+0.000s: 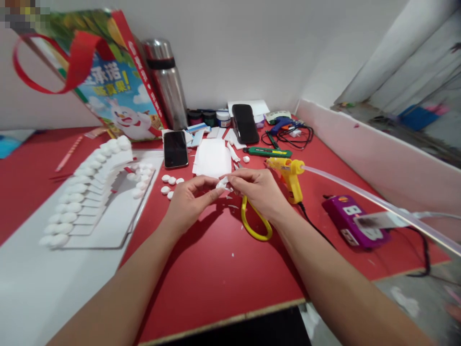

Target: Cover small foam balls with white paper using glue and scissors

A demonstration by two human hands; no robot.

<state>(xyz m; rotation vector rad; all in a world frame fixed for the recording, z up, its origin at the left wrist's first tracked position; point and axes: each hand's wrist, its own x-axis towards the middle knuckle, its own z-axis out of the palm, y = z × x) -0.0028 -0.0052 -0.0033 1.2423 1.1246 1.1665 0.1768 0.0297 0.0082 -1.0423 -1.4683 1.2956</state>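
Observation:
My left hand [190, 198] and my right hand [258, 188] meet over the red table, fingertips pinching a small white crumpled piece [224, 182] that looks like paper or tissue. Beneath my right hand lie scissors with a yellow handle [265, 237], their blades partly hidden. Several small white rounded pieces [165, 179] rest left of my left hand. Just beyond the hands sits a white sheet or stack [212, 156]. Farther left, a white stepped model [97, 211] has rows of white puffs [66, 228] along its side.
A yellow glue gun [293, 180] with a long clear stick [360, 198] stands right, near a purple power strip [351, 223]. Two phones [175, 149], a green cutter [270, 152], paint jars [223, 119], a steel flask [167, 86] and a colourful bag [118, 96] line the back.

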